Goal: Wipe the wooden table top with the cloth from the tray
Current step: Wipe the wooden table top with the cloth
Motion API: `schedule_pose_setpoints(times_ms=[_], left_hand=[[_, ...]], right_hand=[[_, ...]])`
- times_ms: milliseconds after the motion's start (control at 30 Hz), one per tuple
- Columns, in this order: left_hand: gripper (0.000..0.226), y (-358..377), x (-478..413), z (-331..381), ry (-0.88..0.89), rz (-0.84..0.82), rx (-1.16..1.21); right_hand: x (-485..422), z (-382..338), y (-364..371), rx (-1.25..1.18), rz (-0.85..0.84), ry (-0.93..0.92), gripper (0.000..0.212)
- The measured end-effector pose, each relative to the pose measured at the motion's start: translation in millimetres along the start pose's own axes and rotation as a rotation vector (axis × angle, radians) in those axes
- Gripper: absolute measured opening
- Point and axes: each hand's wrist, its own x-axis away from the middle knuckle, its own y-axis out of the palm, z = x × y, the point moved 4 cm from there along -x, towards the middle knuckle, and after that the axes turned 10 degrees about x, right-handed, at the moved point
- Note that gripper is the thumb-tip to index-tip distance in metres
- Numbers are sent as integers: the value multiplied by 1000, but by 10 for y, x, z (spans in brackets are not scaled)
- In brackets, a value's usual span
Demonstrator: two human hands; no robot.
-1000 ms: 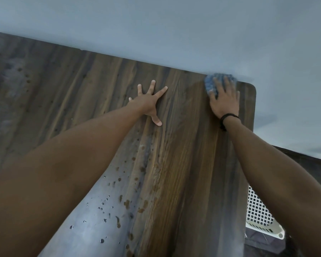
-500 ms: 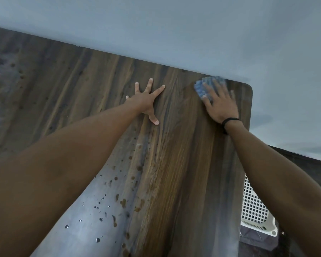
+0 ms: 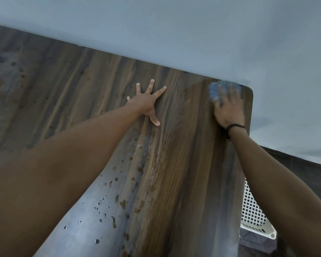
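Note:
The dark wooden table top (image 3: pixel 174 164) fills most of the view, running away from me to a grey wall. My right hand (image 3: pixel 229 108) lies on a blue cloth (image 3: pixel 214 90) near the far right corner, fingers laid straight over it; hand and cloth are blurred by motion. A black band sits on that wrist. Further left, my left hand (image 3: pixel 146 102) rests flat on the wood with its fingers spread, holding nothing. Water drops and brown spots (image 3: pixel 122 202) dot the surface nearer to me.
A white perforated plastic basket (image 3: pixel 254 216) stands below the table's right edge. The grey wall (image 3: pixel 193 34) meets the table's far edge. A dark floor shows at the right. More faint spots mark the far left of the table.
My right hand has shifted the cloth slightly left, then back along the far right corner, and now blurs. My left hand has stayed planted in the same place.

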Motion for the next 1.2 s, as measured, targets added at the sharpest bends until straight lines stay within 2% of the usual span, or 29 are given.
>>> schedule_pose_setpoints(times_ms=[100, 200, 233, 333, 400, 433, 533, 567, 667, 700, 733, 800, 833, 967, 1000, 1100, 1133, 1167, 1200], left_hand=[[149, 1, 0, 0, -3, -2, 0], [150, 5, -8, 22, 2, -1, 7], [150, -3, -9, 17, 0, -1, 7], [150, -5, -2, 4, 5, 6, 3], [149, 13, 3, -11, 21, 19, -3], [149, 20, 4, -21, 26, 28, -2], [149, 21, 7, -17, 26, 20, 4], [150, 18, 1, -10, 29, 16, 4], [150, 8, -10, -36, 33, 36, -5], [150, 4, -8, -48, 29, 39, -7], [150, 2, -9, -48, 27, 35, -7], [150, 7, -26, -24, 34, 26, -1], [151, 3, -33, -17, 37, 22, -1], [151, -14, -18, -38, 32, 38, -5], [151, -11, -10, -31, 35, 37, -2], [151, -6, 7, -8, 40, 36, 5], [151, -7, 15, -3, 44, 33, 2], [150, -8, 27, -4, 50, 34, -1], [149, -8, 52, -18, 54, 36, -2]], right_hand=[[-5, 339, -67, -80, 37, 367, 59], [-50, 92, -85, -97, -8, 458, 61], [-63, -84, -73, -97, -37, 398, 61], [19, -607, 61, 6, -86, -68, 59], [25, -633, 57, 34, -115, -261, 58], [-50, -577, 17, 31, -116, -259, 57], [-257, -535, -53, -26, -157, -55, 58], [-258, -650, -50, -4, -177, -80, 59], [-178, -862, -17, 130, -178, -467, 59], [-226, -791, -50, 154, -184, -499, 59], [-304, -703, -87, 153, -178, -432, 59], [-392, -630, -149, 91, -156, -188, 59], [-344, -738, -121, 79, -143, -154, 58], [358, -1077, 130, 155, -86, -470, 56], [458, -971, 154, 158, -80, -452, 55], [374, -789, 109, 46, -66, -82, 56], [373, -877, 112, 22, -76, -24, 57], [432, -1022, 124, 35, -72, -65, 57], [540, -1178, 141, 70, -62, -198, 57]])
